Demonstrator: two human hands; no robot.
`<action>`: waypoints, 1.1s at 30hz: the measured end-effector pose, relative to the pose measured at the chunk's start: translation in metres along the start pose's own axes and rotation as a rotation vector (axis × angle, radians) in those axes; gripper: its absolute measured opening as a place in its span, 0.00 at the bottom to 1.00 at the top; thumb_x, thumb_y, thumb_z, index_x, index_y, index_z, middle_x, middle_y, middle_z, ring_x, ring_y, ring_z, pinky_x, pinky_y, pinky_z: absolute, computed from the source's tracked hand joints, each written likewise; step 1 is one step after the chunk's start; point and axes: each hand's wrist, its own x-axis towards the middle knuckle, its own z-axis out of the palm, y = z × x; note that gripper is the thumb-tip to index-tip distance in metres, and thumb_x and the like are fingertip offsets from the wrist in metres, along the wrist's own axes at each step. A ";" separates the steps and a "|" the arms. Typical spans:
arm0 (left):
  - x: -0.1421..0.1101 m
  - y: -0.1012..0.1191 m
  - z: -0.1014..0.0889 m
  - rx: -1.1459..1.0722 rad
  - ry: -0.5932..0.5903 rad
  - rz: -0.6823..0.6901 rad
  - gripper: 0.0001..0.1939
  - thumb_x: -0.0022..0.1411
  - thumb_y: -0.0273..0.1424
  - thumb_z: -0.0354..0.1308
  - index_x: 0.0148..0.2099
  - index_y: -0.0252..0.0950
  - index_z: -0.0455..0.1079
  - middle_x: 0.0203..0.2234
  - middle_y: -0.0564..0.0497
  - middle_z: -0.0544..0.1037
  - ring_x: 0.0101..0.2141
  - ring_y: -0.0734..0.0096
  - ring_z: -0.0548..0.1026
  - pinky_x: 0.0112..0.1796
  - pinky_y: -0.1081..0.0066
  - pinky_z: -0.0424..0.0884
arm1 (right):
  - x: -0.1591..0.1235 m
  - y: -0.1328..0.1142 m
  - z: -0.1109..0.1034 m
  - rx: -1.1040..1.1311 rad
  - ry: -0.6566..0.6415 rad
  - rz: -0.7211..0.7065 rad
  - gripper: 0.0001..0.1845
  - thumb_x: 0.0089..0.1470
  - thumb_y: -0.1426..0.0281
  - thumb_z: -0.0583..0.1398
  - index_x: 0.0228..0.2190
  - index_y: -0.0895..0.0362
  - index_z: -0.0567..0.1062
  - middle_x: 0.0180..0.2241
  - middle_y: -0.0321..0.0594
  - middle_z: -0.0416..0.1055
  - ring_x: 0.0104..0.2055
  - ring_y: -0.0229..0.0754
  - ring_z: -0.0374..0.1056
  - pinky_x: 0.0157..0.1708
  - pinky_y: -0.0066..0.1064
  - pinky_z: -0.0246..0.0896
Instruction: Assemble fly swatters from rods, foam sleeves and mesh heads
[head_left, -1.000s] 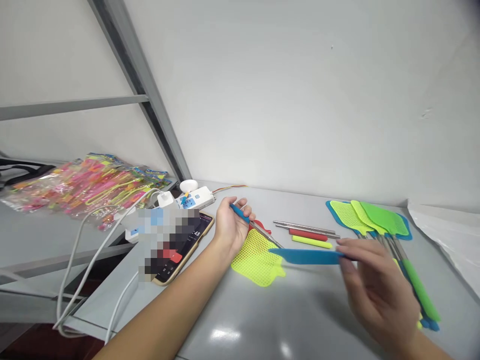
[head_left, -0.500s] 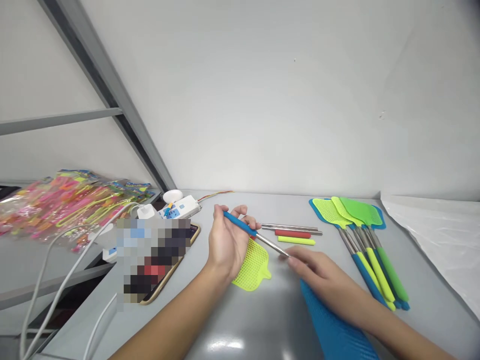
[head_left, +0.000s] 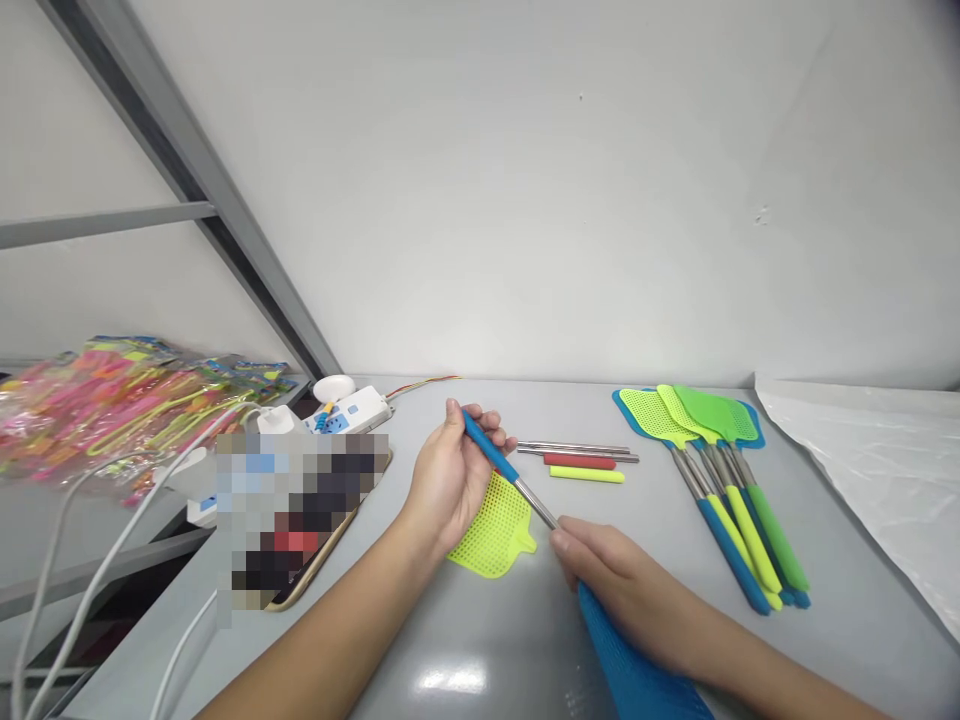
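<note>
The left hand (head_left: 450, 480) is clenched around a blue-handled steel swatter shaft (head_left: 521, 487) near the centre of view. The shaft slants from its blue grip at 11 o'clock to its bare steel tip at 5 o'clock. That tip points toward the right hand (head_left: 622, 590) and ends just beside its fingertips (head_left: 561, 543), so the left hand has the shaft and the right is nearest its tip. A blue mesh swatter head (head_left: 634, 655) runs from under the right palm toward 6 o'clock; whether that hand grips it, I cannot tell. A yellow mesh swatter head (head_left: 491, 530) lies flat beneath the shaft. Steel rods (head_left: 574, 449), a red grip (head_left: 579, 461) and a yellow grip (head_left: 586, 474) lie at 1 o'clock. Three assembled fly swatters (head_left: 720, 490) lie at 2 o'clock on the grey table (head_left: 480, 640).
</note>
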 end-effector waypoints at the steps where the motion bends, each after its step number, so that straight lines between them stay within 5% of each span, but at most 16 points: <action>1: -0.001 -0.001 0.000 0.031 0.004 0.006 0.14 0.70 0.38 0.50 0.36 0.34 0.67 0.29 0.50 0.72 0.28 0.72 0.72 0.37 0.66 0.73 | 0.000 0.001 0.000 0.023 0.000 -0.010 0.21 0.66 0.55 0.45 0.26 0.54 0.58 0.27 0.32 0.58 0.31 0.38 0.54 0.34 0.30 0.53; 9: -0.003 -0.010 -0.004 0.114 0.064 -0.002 0.14 0.63 0.41 0.59 0.34 0.34 0.67 0.33 0.48 0.75 0.29 0.71 0.73 0.36 0.68 0.73 | 0.001 0.010 0.005 0.027 0.081 0.039 0.23 0.66 0.55 0.45 0.23 0.54 0.57 0.24 0.32 0.54 0.29 0.38 0.53 0.31 0.30 0.52; 23: -0.010 -0.017 0.002 0.098 0.050 0.059 0.16 0.64 0.43 0.58 0.32 0.36 0.65 0.28 0.52 0.71 0.30 0.72 0.71 0.36 0.70 0.71 | 0.000 0.010 0.004 -0.004 0.090 0.034 0.23 0.66 0.55 0.43 0.23 0.54 0.57 0.23 0.32 0.55 0.29 0.38 0.54 0.32 0.30 0.52; 26: -0.010 -0.009 0.002 0.266 0.003 0.119 0.17 0.65 0.43 0.55 0.31 0.36 0.66 0.27 0.50 0.73 0.29 0.70 0.71 0.34 0.70 0.71 | -0.005 -0.002 -0.005 0.043 0.001 0.054 0.24 0.65 0.53 0.45 0.23 0.54 0.57 0.24 0.32 0.54 0.28 0.37 0.52 0.31 0.30 0.51; 29: -0.009 0.005 -0.002 0.574 -0.050 0.332 0.17 0.67 0.40 0.52 0.30 0.36 0.69 0.26 0.49 0.73 0.30 0.68 0.71 0.32 0.72 0.68 | -0.012 -0.018 -0.020 0.028 -0.059 0.079 0.25 0.65 0.53 0.46 0.22 0.55 0.58 0.24 0.32 0.54 0.28 0.37 0.52 0.30 0.29 0.50; 33: -0.010 0.016 -0.006 0.934 -0.133 0.548 0.09 0.61 0.31 0.60 0.27 0.39 0.71 0.23 0.52 0.69 0.27 0.68 0.66 0.32 0.73 0.63 | -0.018 -0.028 -0.042 -0.128 -0.076 0.093 0.23 0.64 0.55 0.49 0.22 0.55 0.61 0.25 0.33 0.57 0.30 0.38 0.56 0.30 0.29 0.51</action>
